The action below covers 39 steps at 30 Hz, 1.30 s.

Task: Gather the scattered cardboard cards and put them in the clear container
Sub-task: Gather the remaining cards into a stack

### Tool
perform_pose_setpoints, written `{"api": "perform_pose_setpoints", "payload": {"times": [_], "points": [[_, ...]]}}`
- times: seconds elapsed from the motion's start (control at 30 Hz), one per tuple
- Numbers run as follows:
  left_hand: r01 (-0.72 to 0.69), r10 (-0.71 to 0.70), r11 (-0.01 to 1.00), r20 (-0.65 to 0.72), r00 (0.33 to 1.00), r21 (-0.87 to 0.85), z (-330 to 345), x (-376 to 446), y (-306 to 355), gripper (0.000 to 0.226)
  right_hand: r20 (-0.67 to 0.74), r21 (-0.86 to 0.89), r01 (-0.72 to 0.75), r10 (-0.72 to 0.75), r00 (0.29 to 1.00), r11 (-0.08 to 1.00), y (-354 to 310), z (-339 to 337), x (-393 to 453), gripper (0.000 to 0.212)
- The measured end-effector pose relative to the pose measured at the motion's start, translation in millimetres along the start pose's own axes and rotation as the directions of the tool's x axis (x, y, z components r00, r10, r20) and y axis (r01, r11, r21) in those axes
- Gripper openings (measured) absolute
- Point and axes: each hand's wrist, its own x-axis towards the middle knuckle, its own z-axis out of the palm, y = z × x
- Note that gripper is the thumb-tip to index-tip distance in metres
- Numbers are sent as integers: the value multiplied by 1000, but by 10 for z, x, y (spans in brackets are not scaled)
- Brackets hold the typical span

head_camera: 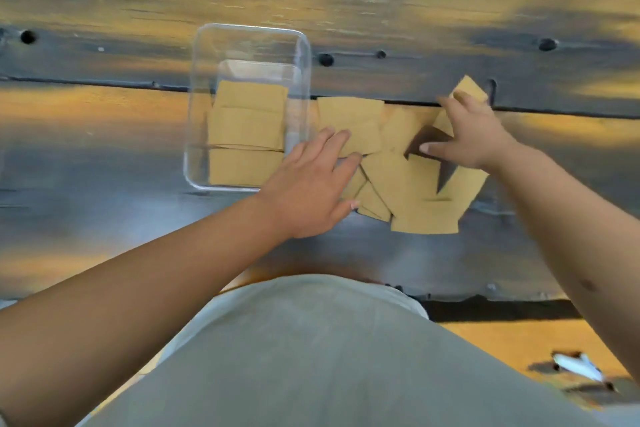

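A clear plastic container (199,107) stands on the dark wooden table and holds several tan cardboard cards (247,125). To its right lies a loose overlapping pile of more cards (415,191). My left hand (311,184) lies flat with straight fingers on the pile's left side, fingertips on one card (349,118). My right hand (474,135) reaches over the pile's far right, fingers spread on the cards, its fingertips touching a tilted card (469,88) at the back.
The table (104,156) is dark, worn wood with knot holes and a gap between planks. Its near edge runs just before my body. On the orange floor at the lower right lies a white object (576,366).
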Motion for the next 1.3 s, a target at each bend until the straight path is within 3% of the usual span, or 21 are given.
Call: {"api": "perform_pose_setpoints", "payload": {"times": [0.1, 0.2, 0.3, 0.47, 0.57, 0.67, 0.83, 0.93, 1.03, 1.1, 1.2, 1.3], "points": [[-48, 51, 998, 62, 997, -48, 223, 174, 426, 65, 57, -51, -40, 43, 997, 998, 381, 212, -119, 105], [-71, 81, 995, 145, 986, -70, 511, 344, 845, 67, 44, 24, -71, 70, 997, 997, 611, 245, -22, 111], [36, -24, 998, 198, 980, -56, 802, 479, 1163, 80, 33, 32, -52, 51, 998, 998, 726, 221, 173, 111], [258, -258, 966, 205, 944, 29, 1151, 700, 1490, 115, 116, -95, 88, -77, 990, 992, 864, 352, 414, 87], [307, -311, 950, 223, 924, 54, 1261, 816, 1599, 111, 44, -117, 180, -176, 983, 977, 1007, 500, 317, 69], [261, -268, 963, 196, 943, 64, 1305, 876, 1609, 93, -32, -81, 283, -287, 958, 956, 1132, 649, 93, 58], [29, -39, 994, 84, 996, 107, 1333, 856, 1570, 76, -76, -41, 417, -418, 905, 908, 1302, 827, -300, 50], [93, -99, 990, 50, 994, 103, 1325, 828, 1546, 88, -89, 16, 424, -421, 903, 905, 1362, 875, -439, 68], [321, -326, 945, 132, 936, 59, 1307, 873, 1607, 119, -30, 156, 279, -278, 960, 947, 1455, 932, -584, 112], [397, -398, 917, 193, 897, 44, 1292, 934, 1605, 131, 34, 47, 292, -294, 955, 955, 1507, 1012, -703, 129], [322, -339, 941, 243, 909, 106, 1275, 1006, 1540, 136, 113, -193, 361, -345, 932, 912, 1523, 1142, -794, 131], [151, -180, 981, 270, 946, 122, 1312, 1032, 1587, 134, 85, -131, 328, -319, 944, 936, 1488, 1141, -738, 125]]}}
